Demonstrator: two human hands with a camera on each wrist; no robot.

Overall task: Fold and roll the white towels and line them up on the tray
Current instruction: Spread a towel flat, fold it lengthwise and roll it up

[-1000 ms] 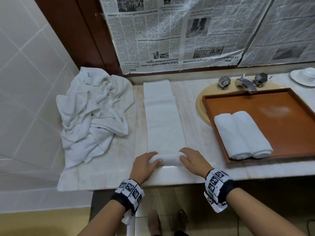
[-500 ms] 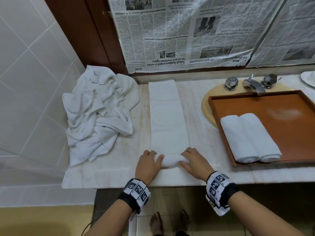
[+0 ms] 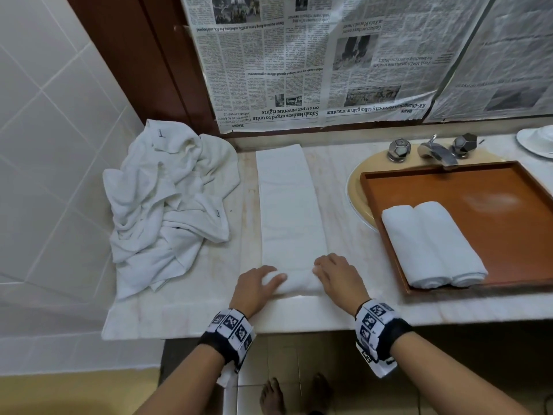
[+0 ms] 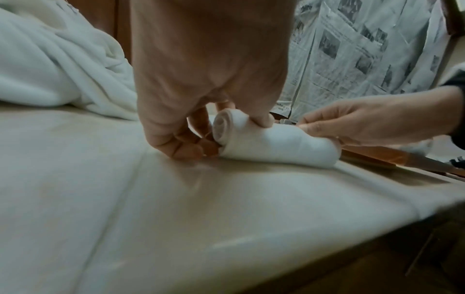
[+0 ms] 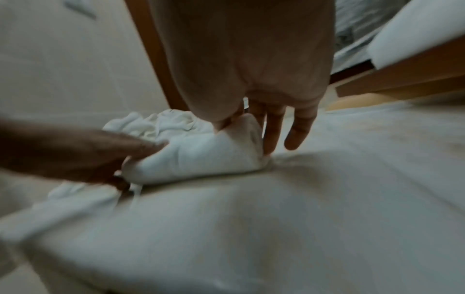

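Marble table (image 3: pixel 344 313) backed by newspaper. Folded towel strip (image 3: pixel 288 205) being rolled from near end; roll (image 3: pixel 296 283) gripped by left hand (image 3: pixel 254 290) and right hand (image 3: pixel 338 278), fingers curled. Two rolled towels (image 3: pixel 434 244) already on tray (image 3: pixel 508 187). Next, judged: even rolling away, ends kept flush.

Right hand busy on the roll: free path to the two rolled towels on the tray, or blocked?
Probably yes. The right hand grips the half-rolled towel, but nothing stands between it and the rolled towels; only the low tray rim to clear. It must let go first.
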